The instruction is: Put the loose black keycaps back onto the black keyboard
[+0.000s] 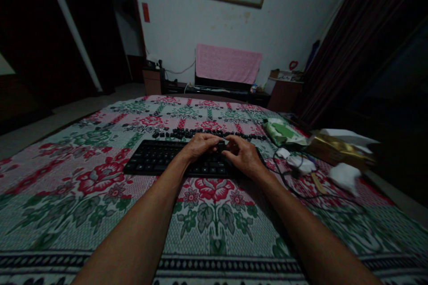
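Note:
A black computer keyboard lies flat on the patterned cloth, its right part largely covered by my hands. Just above it, a small black keycap sits between the fingertips of both hands. My left hand reaches in from the left with its fingers closed at the keycap. From the other side, my right hand curls its thumb and index finger around the keycap's right edge. Behind the keyboard, many loose black keycaps are scattered in a long row.
A floral cloth covers the table. On the right lie a green-and-white tissue pack, a gold box, crumpled white tissues, a flat wooden stick and a looping black cable.

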Tool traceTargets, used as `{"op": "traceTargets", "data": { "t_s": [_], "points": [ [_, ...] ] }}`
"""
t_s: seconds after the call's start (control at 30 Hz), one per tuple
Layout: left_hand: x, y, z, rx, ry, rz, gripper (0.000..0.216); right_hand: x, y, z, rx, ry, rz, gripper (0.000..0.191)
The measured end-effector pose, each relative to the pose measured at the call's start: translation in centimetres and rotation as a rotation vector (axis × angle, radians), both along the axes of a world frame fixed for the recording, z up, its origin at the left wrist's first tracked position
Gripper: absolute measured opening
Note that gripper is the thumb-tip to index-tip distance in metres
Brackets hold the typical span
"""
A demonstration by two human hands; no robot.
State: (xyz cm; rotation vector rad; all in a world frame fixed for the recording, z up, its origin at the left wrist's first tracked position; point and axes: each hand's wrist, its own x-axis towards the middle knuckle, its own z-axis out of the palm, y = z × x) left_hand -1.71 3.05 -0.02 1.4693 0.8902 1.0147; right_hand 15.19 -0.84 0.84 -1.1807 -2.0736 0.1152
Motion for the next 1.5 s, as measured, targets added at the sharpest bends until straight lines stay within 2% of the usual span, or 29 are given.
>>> {"op": "traceTargets", "data": {
  "t_s": [0.2, 0.37, 0.5, 0.73, 0.93, 1.23, 1.5],
  "points": [
    [0.0, -0.3, 0.2, -0.002, 0.059, 0.014, 0.032, 0.3, 0.0, 0.7, -0.026, -0.082, 0.086, 0.034],
    [0.3, -0.3, 0.4, 0.017, 0.112, 0.019, 0.028, 0.7, 0.2, 0.7, -0.11, -0.078, 0.085, 0.033],
    [0.6, -0.4, 0.5, 0.066, 0.198, 0.021, 0.023, 0.7, 0.0, 1.0, -0.188, -0.127, 0.095, 0.024],
    [0.4, 0.0, -0.4, 0.226, 0.414, 0.008, 0.024, 0.3, -0.4, 1.1, -0.275, -0.213, 0.043, 0.025],
    [0.3, 0.5, -1.0, 0.33, 0.558, 0.013, 0.027, 0.3, -0.2, 0.6, -0.294, -0.231, 0.029, 0.027],
    [0.5, -0.1, -0.2, 0.432, 0.716, 0.046, 0.028, 0.0, 0.2, 0.2, -0.312, -0.227, 0.017, 0.025],
    [0.4, 0.0, -0.1, 0.433, 0.754, 0.024, 0.027, 0.1, 0.4, 0.2, -0.316, -0.23, 0.031, 0.027]
  ]
}}
